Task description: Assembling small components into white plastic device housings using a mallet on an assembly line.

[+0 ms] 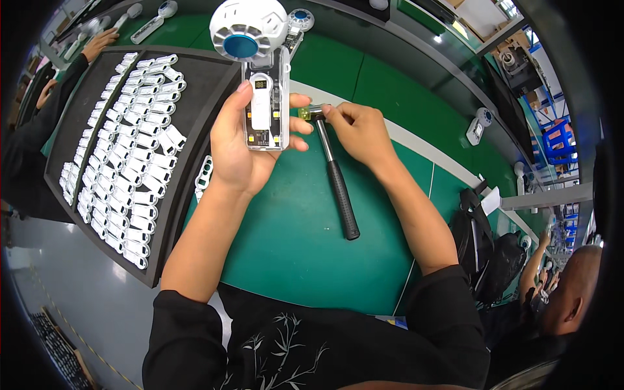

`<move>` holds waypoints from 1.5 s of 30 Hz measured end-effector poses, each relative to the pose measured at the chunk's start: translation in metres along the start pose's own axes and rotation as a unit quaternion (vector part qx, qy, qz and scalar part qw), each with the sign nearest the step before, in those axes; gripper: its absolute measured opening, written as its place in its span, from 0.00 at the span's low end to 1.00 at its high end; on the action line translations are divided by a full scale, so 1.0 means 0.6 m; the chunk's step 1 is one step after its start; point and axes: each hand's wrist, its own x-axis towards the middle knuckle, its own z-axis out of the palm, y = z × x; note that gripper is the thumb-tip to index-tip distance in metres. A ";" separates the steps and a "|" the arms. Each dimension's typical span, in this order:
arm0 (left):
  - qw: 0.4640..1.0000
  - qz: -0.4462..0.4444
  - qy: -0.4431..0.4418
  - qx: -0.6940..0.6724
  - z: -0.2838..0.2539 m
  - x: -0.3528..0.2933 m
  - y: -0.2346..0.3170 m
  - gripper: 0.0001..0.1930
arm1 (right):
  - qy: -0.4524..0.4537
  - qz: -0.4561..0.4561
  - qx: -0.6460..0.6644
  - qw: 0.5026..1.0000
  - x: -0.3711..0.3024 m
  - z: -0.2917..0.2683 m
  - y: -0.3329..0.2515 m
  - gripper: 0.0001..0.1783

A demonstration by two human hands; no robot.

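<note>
My left hand (235, 146) grips a handheld device with a clear casing (266, 110), raised over the green work mat (286, 260). Through the casing show a dark circuit board, small yellow parts and a white inner strip with a tiny display. On top of it sits a white round head (250, 26) with a blue centre. My right hand (359, 133) is closed at the head of a hammer (337, 185), thumb and fingers on the metal. The hammer has a yellowish face, a silver shaft and a black grip pointing toward me. My curled fingers partly hide its head.
A dark tray (195, 84) at left holds rows of small white casings (130, 156). One loose white part (205, 174) lies beside it. Similar round-headed devices (480, 125) stand on the far bench. Black bags (484, 250) and a co-worker (565, 292) are at right; another person's hand (101, 44) is upper left.
</note>
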 end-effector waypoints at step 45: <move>0.845 0.168 0.110 0.496 -0.028 -0.004 -0.110 0.26 | -0.054 -0.144 -0.206 0.967 0.120 -0.057 0.018 0.25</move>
